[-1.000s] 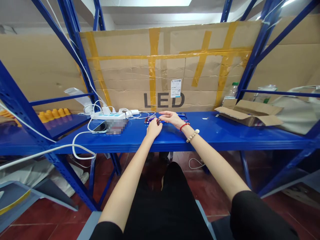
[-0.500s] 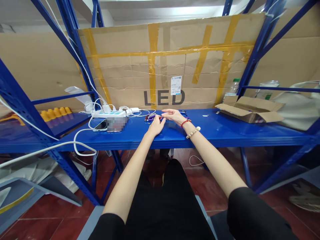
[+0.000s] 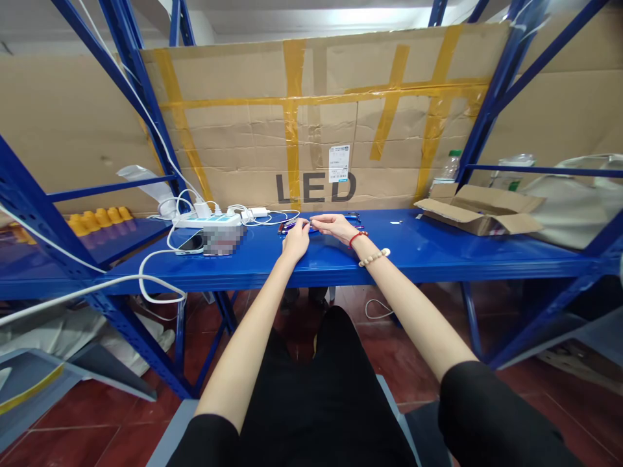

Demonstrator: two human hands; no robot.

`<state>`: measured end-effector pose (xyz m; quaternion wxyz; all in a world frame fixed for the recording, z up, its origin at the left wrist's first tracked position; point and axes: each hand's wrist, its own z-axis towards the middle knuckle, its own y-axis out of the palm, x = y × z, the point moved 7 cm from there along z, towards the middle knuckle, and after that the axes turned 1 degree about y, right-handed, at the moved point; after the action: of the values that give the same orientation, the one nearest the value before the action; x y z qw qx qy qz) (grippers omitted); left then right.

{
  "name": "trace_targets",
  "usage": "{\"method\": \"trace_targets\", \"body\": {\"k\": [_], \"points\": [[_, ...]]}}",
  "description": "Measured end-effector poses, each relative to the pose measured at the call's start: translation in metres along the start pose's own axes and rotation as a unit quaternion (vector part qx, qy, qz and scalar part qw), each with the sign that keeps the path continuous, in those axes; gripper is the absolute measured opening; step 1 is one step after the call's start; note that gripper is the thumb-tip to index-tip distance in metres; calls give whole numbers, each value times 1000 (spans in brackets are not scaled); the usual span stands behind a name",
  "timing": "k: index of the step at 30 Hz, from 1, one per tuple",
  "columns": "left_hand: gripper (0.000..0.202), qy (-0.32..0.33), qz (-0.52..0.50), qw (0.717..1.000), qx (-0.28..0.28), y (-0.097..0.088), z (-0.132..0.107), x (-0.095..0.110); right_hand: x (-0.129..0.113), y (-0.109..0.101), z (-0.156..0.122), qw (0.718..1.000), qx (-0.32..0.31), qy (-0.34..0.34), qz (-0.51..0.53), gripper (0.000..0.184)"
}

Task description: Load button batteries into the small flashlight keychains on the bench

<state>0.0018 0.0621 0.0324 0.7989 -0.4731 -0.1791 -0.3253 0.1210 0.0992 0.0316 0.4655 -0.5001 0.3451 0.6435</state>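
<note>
My left hand is closed over the blue shelf table, its fingertips pinched. My right hand, with a red cord and a beaded bracelet at the wrist, meets it from the right, thumb and fingertips pressed together. Whatever small thing sits between the fingertips is too small to make out. Around and behind the hands lie several slim pens, dark, blue and red in colour. Part of this group is hidden by the fingers.
To the left are a white power strip with plugs and cables and a phone. An open cardboard box and a bottle stand at the right. A large cardboard sheet closes the back.
The whole view has shifted slightly. My fingertips have drawn closer together, and the left hand is turned a little more upright.
</note>
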Motion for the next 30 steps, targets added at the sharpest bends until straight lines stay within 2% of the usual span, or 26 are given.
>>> {"method": "trace_targets", "body": {"k": [7, 16, 22, 30], "points": [[24, 7, 15, 1000, -11, -1, -1, 3, 4, -2, 0, 999, -26, 24, 18, 27], [19, 38, 26, 998, -45, 4, -5, 6, 14, 0, -4, 991, -59, 116, 43, 6], [14, 71, 9, 996, -62, 4, -6, 10, 17, -3, -10, 987, -60, 146, 34, 10], [9, 108, -17, 993, -45, 2, -6, 14, 20, -5, -10, 985, -55, 163, 19, 9]]}}
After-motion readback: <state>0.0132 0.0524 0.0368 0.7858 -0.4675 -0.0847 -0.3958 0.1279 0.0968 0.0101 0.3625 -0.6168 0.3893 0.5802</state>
